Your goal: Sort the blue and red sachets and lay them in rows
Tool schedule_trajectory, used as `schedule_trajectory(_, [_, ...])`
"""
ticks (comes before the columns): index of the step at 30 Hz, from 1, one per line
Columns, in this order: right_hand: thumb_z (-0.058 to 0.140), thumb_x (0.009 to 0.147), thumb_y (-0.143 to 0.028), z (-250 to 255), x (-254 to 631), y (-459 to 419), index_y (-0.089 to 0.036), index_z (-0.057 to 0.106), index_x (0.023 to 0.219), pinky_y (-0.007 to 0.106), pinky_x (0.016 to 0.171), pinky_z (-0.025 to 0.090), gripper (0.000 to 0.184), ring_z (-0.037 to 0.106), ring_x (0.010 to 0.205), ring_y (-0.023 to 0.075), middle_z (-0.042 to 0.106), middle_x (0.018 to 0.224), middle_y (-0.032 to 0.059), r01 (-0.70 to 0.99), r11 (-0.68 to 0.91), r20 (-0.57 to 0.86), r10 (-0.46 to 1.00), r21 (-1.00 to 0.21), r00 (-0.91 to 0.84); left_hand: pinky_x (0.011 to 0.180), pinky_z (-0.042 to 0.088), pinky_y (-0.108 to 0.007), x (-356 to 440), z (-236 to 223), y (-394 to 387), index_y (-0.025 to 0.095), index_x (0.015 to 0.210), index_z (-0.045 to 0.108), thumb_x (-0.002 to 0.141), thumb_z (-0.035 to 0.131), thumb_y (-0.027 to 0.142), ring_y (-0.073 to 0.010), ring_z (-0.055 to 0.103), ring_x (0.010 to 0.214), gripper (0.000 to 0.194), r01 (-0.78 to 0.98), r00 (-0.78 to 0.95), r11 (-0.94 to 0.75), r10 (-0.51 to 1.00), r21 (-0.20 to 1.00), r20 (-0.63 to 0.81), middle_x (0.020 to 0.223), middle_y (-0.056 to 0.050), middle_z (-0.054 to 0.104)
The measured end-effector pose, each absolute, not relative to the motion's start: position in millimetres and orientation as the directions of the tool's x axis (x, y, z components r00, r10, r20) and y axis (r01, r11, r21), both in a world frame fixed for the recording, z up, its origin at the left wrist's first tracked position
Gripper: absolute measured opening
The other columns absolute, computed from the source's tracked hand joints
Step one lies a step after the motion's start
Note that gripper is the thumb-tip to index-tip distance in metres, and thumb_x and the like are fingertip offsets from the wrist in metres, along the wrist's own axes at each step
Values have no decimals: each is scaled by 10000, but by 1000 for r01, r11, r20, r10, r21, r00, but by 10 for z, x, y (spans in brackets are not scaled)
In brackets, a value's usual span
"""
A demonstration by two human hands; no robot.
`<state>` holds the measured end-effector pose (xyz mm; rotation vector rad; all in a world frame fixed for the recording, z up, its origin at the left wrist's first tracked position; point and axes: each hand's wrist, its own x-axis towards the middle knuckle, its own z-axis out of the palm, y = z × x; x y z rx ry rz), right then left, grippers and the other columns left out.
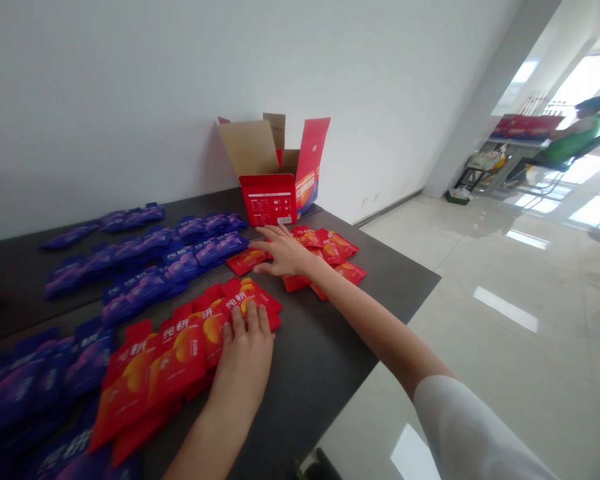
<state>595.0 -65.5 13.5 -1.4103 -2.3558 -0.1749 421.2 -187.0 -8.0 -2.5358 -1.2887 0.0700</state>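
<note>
Left hand presses flat, fingers together, on a row of red sachets slanting toward an open cardboard carton; right hand, spread, reaches loose sachets beside it.

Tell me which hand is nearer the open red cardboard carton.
The right hand, just in front of the open red cardboard carton. The left hand is farther back, resting on red sachets.
</note>
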Motion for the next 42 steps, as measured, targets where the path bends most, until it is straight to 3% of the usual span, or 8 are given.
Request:
schedule_trajectory(2, [629, 773, -363, 198, 5788, -582, -154, 559, 1198, 408, 1000, 328, 479, 450, 1182, 260, 515, 1255, 151, 819, 564, 351, 791, -100, -502, 872, 478, -495, 4216, -87, -1864, 15, 1260, 454, 869, 284, 166, -410, 453, 1174, 453, 787, 591, -549, 801, -281, 90, 1311, -259, 446])
schedule_trajectory(5, [684, 710, -206, 206, 5621, -439, -131, 579, 1157, 327, 887, 426, 465, 546, 1069, 242, 593, 1150, 136, 802, 576, 162, 816, -154, -555, 874, 478, -491, 4211, -118, -1852, 22, 1266, 448, 869, 288, 176, -401, 450, 1181, 455, 797, 581, -543, 808, -264, 93, 1317, -256, 441])
schedule_trajectory(10, [648, 760, -207, 117, 5596, -323, -201, 579, 1149, 305, 875, 434, 396, 549, 1100, 230, 586, 1203, 94, 797, 575, 108, 818, -184, -565, 893, 468, -499, 4210, -165, -1846, 35, 1277, 439, 863, 303, 161, -390, 445, 1191, 454, 804, 578, -543, 810, -241, 102, 1316, -244, 448])
schedule_trajectory(17, [627, 772, -234, 78, 5502, -320, -181, 592, 1078, 326, 761, 484, 312, 618, 950, 249, 641, 1048, 109, 814, 580, 73, 811, 26, -580, 874, 473, -513, 4233, -139, -1852, 20, 1269, 443, 865, 303, 164, -402, 450, 1181, 451, 814, 565, -536, 819, -222, 95, 1315, -266, 436])
schedule_trajectory(23, [394, 870, -89, 79, 5550, -463, -144, 526, 1114, 333, 723, 493, 283, 625, 917, 227, 640, 990, 128, 805, 568, 127, 798, 172, -590, 898, 453, -522, 4195, -143, -1850, 29, 1274, 436, 867, 293, 174, -389, 418, 1216, 456, 805, 584, -560, 805, -195, 102, 1331, -266, 415])
schedule_trajectory(30, [377, 792, 22, 473, 5674, -889, -115, 505, 1168, 301, 799, 474, 420, 613, 957, 205, 630, 1065, 125, 803, 596, 317, 768, -35, -556, 944, 425, -518, 4183, -77, -1834, 23, 1276, 426, 870, 283, 167, -361, 360, 1269, 455, 790, 606, -597, 795, -138, 32, 1346, -259, 398])
schedule_trajectory(36, [317, 802, 6, 397, 5802, -1488, -106, 539, 1150, 291, 962, 418, 428, 521, 1149, 172, 562, 1221, 136, 702, 696, 514, 662, -151, -545, 985, 400, -478, 4172, 44, -1885, -2, 1356, 258, 884, 319, 191, -369, 297, 1297, 513, 826, 559, -559, 829, -68, -20, 1417, -261, 276])
schedule_trajectory(42, [310, 785, 10, -23, 5968, -1819, -77, 525, 1183, 331, 1036, 368, 460, 398, 1271, 165, 506, 1288, 181, 663, 707, 455, 688, -245, -566, 1060, 297, -510, 4042, 93, -1933, 93, 1276, 453, 897, 299, 230, -357, 224, 1329, 431, 843, 537, -538, 840, 13, -75, 1414, -171, 347])
